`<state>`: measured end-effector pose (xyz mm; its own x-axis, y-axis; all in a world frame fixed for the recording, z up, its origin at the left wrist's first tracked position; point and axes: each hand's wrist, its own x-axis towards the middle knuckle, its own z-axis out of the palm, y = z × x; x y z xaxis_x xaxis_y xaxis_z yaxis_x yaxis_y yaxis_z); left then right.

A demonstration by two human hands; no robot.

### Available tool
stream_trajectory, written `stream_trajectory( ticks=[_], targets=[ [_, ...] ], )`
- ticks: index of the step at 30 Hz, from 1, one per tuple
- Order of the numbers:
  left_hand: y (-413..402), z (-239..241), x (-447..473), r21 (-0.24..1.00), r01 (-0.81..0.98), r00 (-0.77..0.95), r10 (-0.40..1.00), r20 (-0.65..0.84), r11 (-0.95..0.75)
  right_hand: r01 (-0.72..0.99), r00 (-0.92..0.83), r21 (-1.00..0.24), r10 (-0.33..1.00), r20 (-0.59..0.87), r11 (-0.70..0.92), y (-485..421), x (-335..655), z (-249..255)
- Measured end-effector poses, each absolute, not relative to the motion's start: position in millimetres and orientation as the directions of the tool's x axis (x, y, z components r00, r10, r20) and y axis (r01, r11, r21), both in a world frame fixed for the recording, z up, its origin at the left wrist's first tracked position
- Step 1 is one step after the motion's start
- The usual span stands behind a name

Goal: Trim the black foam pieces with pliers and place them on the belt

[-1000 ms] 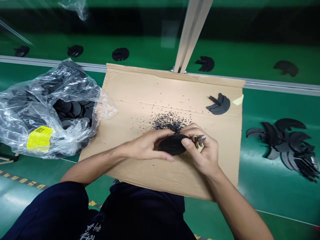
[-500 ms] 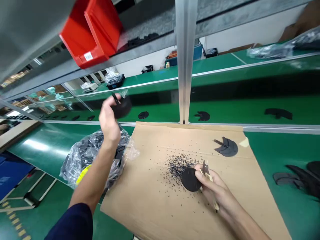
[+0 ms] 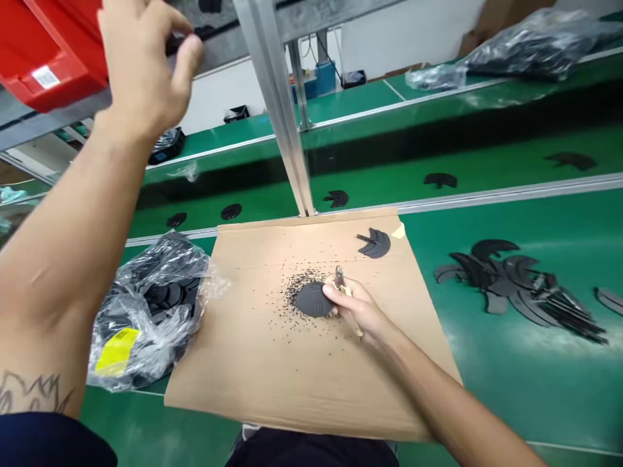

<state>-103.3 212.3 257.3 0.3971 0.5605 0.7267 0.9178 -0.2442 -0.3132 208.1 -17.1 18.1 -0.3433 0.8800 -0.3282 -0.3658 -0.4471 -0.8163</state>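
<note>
My left hand (image 3: 146,65) reaches up at the shelf edge beside the red bin. Its thumb and fingers curl around a black part (image 3: 174,44), mostly hidden by the hand. My right hand (image 3: 357,308) holds a flat black disc (image 3: 314,299) by its edge over the cardboard. In that same hand lies a pair of nippers (image 3: 339,275) with pale handles, jaws pointing up. Under and around the disc are scattered small black bits (image 3: 292,288). A notched black part with a rod (image 3: 374,243) rests near the cardboard's upper right corner.
The cardboard sheet (image 3: 253,376) covers the bench middle. At left sits a clear plastic bag (image 3: 146,350) of black discs; at right, a pile of black parts (image 3: 511,279). A metal post (image 3: 277,97) stands behind. Black pieces (image 3: 335,198) lie on the green belt. The red bin (image 3: 63,58) is upper left.
My left hand has risen with its black part from above the bag to the shelf. My right hand still holds the disc and nippers; the view has turned right.
</note>
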Motion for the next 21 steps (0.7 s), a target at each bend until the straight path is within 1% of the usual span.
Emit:
stream_trajectory(
  ticks=[1, 3, 4, 5, 6, 7, 9, 10, 11, 12, 13, 14, 15, 16, 18, 19, 21],
  targets=[
    [186.6, 248.4, -95.7, -0.403, 0.884, 0.457, 0.615, 0.643, -0.236, -0.370, -0.352, -0.812, 0.877, -0.328, -0.452, -16.5, 208.3, 16.7],
    [138.6, 227.0, -79.9, -0.511, 0.823, 0.518, 0.697, 0.496, -0.248, -0.369, -0.353, -0.810, 0.875, -0.332, -0.456, -15.1, 207.8, 12.9],
    [120.6, 214.4, -74.0, -0.549, 0.781, 0.541, 0.760, 0.360, -0.296, -0.365, -0.343, -0.813, 0.877, -0.337, -0.455, -14.1, 207.2, 10.8],
    [107.5, 201.0, -70.7, -0.563, 0.738, 0.557, 0.808, 0.195, -0.373, -0.357, -0.327, -0.817, 0.880, -0.344, -0.452, -13.1, 206.3, 8.7],
    [99.2, 187.4, -70.4, -0.527, 0.718, 0.556, 0.830, 0.042, -0.454, -0.348, -0.314, -0.821, 0.881, -0.353, -0.453, -12.3, 205.3, 6.9],
    [94.4, 174.1, -72.6, -0.454, 0.730, 0.534, 0.841, -0.091, -0.512, -0.338, -0.306, -0.822, 0.880, -0.363, -0.457, -11.8, 204.3, 5.5],
    [91.6, 150.4, -79.2, -0.236, 0.794, 0.495, 0.821, -0.285, -0.561, -0.327, -0.309, -0.818, 0.872, -0.380, -0.472, -12.4, 202.4, 4.5],
    [92.0, 140.5, -80.2, -0.123, 0.813, 0.504, 0.793, -0.342, -0.569, -0.324, -0.312, -0.817, 0.869, -0.384, -0.477, -13.2, 201.6, 4.6],
    [93.0, 131.9, -77.9, -0.022, 0.810, 0.537, 0.757, -0.371, -0.586, -0.325, -0.314, -0.815, 0.867, -0.386, -0.480, -14.1, 201.0, 4.8],
    [94.6, 124.7, -71.6, 0.058, 0.785, 0.591, 0.718, -0.368, -0.617, -0.331, -0.311, -0.812, 0.868, -0.387, -0.481, -14.8, 200.4, 5.0],
    [96.8, 118.5, -60.9, 0.109, 0.743, 0.653, 0.678, -0.336, -0.661, -0.339, -0.305, -0.808, 0.869, -0.389, -0.481, -15.2, 200.1, 5.0],
    [99.7, 113.2, -46.2, 0.124, 0.694, 0.709, 0.645, -0.284, -0.709, -0.347, -0.299, -0.804, 0.869, -0.394, -0.484, -15.2, 200.1, 4.8],
    [103.8, 108.3, -28.0, 0.108, 0.652, 0.751, 0.621, -0.225, -0.750, -0.352, -0.293, -0.798, 0.868, -0.402, -0.489, -15.0, 200.3, 4.3],
    [109.4, 103.4, -7.4, 0.065, 0.627, 0.773, 0.611, -0.169, -0.776, -0.354, -0.291, -0.793, 0.865, -0.409, -0.495, -14.6, 200.8, 3.6],
    [126.1, 92.6, 37.3, -0.062, 0.651, 0.750, 0.654, -0.099, -0.756, -0.345, -0.301, -0.795, 0.861, -0.410, -0.499, -14.2, 202.4, 2.4],
    [137.1, 86.3, 59.0, -0.119, 0.696, 0.703, 0.706, -0.091, -0.708, -0.335, -0.312, -0.801, 0.860, -0.402, -0.496, -14.3, 203.4, 2.2],
    [161.9, 72.8, 96.6, -0.187, 0.819, 0.532, 0.840, -0.109, -0.543, -0.309, -0.343, -0.816, 0.857, -0.384, -0.489, -15.0, 205.4, 2.7]
  ],
)
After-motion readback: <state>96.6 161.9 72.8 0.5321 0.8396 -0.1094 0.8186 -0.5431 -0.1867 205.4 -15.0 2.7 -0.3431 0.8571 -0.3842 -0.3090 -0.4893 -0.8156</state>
